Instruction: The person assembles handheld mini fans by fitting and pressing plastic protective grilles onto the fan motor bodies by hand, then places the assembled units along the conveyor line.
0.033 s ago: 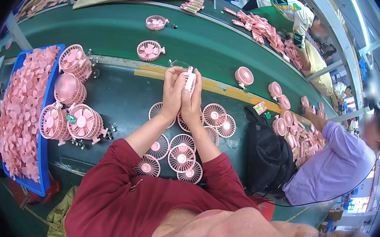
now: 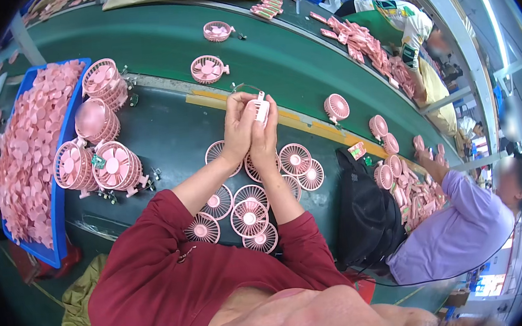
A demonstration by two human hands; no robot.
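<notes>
Held between both hands over the table's far edge is a pink mini fan head (image 2: 261, 109), seen edge-on with its short neck pointing away and a thin wire beside it. My left hand (image 2: 239, 126) wraps it from the left, and my right hand (image 2: 263, 143) presses on it from the right. The palms cover most of it. Under my forearms lie several round pink fan grilles (image 2: 249, 217), some overlapping. To the left, pink fan housings (image 2: 113, 166) with blades inside stand in stacks, small green circuit boards and wires hanging from them.
A blue tray (image 2: 60, 230) heaped with pink fan blades (image 2: 33, 145) is at far left. Beyond the table runs a green conveyor belt (image 2: 157, 35) carrying a few fans (image 2: 208, 69). A black bag (image 2: 364, 210) sits at right, beside a person in a purple shirt (image 2: 453, 233) handling pink parts.
</notes>
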